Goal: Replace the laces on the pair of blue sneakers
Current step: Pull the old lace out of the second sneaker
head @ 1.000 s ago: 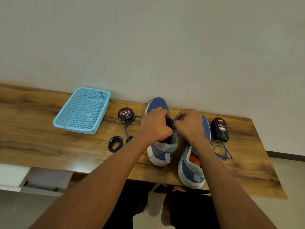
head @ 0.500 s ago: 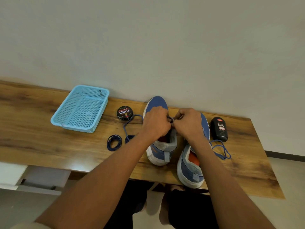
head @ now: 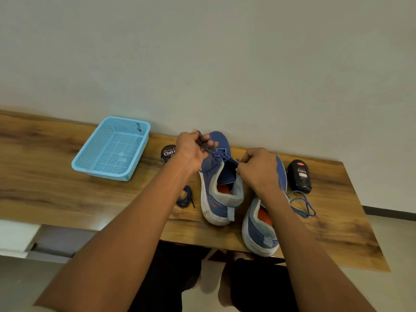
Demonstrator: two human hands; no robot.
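Both hands, left [head: 190, 152] and right [head: 258, 170], pinching lace [head: 221, 155] over sneaker [head: 216, 194]; basket [head: 90, 163], polish tin [head: 167, 153] alongside.

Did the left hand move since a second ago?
Yes. The left hand has pulled the lace up and left, away from the sneaker's opening, toward the shoe polish tin.

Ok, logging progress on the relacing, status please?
Left hand pinches the blue lace, pulled up; right hand pinches its other end. Left sneaker partly laced. Nothing in the way.
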